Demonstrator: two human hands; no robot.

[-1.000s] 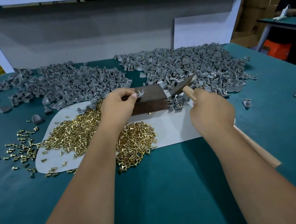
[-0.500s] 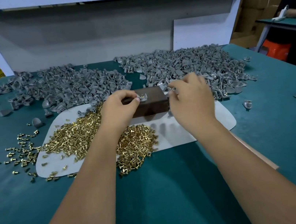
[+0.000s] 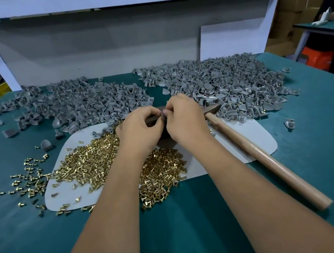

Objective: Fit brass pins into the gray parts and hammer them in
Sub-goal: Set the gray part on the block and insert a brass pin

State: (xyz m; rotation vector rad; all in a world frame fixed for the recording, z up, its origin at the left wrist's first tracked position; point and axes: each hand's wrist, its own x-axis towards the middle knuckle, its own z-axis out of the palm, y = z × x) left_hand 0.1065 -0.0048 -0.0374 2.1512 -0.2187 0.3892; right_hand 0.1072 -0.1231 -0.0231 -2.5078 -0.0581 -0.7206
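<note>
green felt covers the table [image 3: 177, 233] under a white shelf frame, and the work happens at its middle. fingertips of both hands meet over a dark block [image 3: 152, 120]: the left hand [image 3: 140, 130] and the right hand [image 3: 184, 119] each have fingers curled in and pinched together on one small gray part [image 3: 163, 115] between them, most of it hidden, so whether a pin is already seated in it cannot be told. it looks like the fitting step, before any hammering.

outward from the hands, brass pins [image 3: 93, 159] lie heaped on a white mat [image 3: 256, 134] just under the left wrist, with a loose scatter spilling off the mat's left edge onto the felt. gray parts sit in two big piles behind: the left pile [image 3: 76, 105] and the right pile [image 3: 220, 81] (the right one shows glints of brass, perhaps finished pieces). the hammer [image 3: 263, 155] lies untouched beside the right forearm, head by the block, handle running toward the near right.

risks, as i judge them: a pin started crooked would bend or split the part once struck; the tiny part could slip from the pinch into the pins; the right forearm could nudge the hammer handle.

room is tight at the front, piles close behind the block and pins just below it. the near felt and the right side past the hammer lie open.
</note>
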